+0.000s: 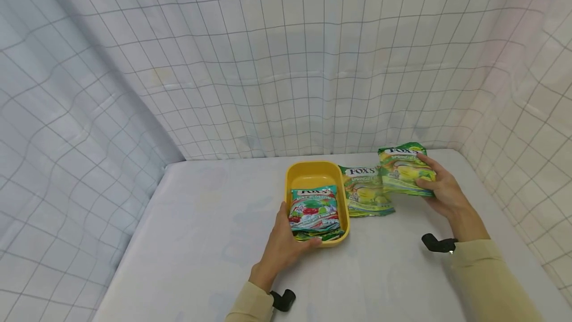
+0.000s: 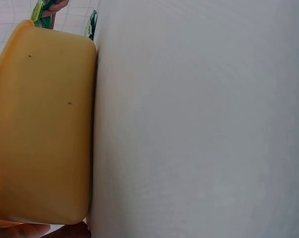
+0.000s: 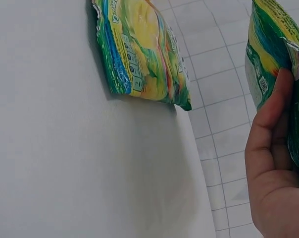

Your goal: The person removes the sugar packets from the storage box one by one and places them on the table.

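Note:
My left hand (image 1: 282,245) grips the near left corner of a yellow plastic tub (image 1: 310,169), thumb at its near rim and fingers along its left side. In the left wrist view, the tub's outer wall (image 2: 43,129) hides most of that hand. A teal Fox's Mint Blossom candy bag (image 1: 314,210) lies in the tub on top of other green packaging. Raised above the table at the right, my right hand (image 1: 449,197) holds a green and yellow Fox's Spring Tea candy bag (image 1: 402,170) by its right side, thumb on the front.
Another Spring Tea candy bag (image 1: 366,193) lies flat on the white table (image 1: 214,222), against the tub's right side and partly behind the held bag. White curtains (image 1: 304,63) with a grid pattern stand along the table's back and sides.

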Tool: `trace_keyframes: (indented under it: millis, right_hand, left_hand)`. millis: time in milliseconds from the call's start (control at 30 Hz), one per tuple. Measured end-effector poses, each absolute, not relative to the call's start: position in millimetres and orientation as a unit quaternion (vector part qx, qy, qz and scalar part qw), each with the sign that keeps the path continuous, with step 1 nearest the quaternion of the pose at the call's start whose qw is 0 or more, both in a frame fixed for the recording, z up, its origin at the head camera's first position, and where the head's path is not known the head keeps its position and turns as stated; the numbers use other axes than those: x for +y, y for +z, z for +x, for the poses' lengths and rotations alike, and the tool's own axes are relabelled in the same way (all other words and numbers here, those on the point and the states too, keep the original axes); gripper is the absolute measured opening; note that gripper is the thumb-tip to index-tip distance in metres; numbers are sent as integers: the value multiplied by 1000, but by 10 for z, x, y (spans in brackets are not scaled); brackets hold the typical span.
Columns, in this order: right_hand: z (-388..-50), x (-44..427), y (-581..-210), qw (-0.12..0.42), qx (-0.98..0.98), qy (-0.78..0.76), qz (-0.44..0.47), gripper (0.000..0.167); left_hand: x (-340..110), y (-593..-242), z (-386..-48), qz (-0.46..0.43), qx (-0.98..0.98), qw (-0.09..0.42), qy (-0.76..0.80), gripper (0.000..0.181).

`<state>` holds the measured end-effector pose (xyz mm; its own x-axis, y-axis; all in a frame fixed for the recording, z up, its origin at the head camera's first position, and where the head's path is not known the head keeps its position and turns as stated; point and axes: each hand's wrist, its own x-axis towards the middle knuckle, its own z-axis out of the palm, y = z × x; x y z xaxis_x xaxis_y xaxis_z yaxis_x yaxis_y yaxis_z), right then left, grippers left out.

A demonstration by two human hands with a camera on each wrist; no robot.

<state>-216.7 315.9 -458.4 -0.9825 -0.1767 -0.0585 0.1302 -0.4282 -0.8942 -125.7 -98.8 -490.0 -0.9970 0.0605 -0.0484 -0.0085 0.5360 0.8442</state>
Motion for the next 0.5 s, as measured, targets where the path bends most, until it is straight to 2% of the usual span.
trace_keyframes:
  millis: [500]
  right_hand:
    - [-2182,3393,-4703,103,554,-826,-16,81]
  left_hand:
    - [-998,-4890,-1251,17,876,39,481,134]
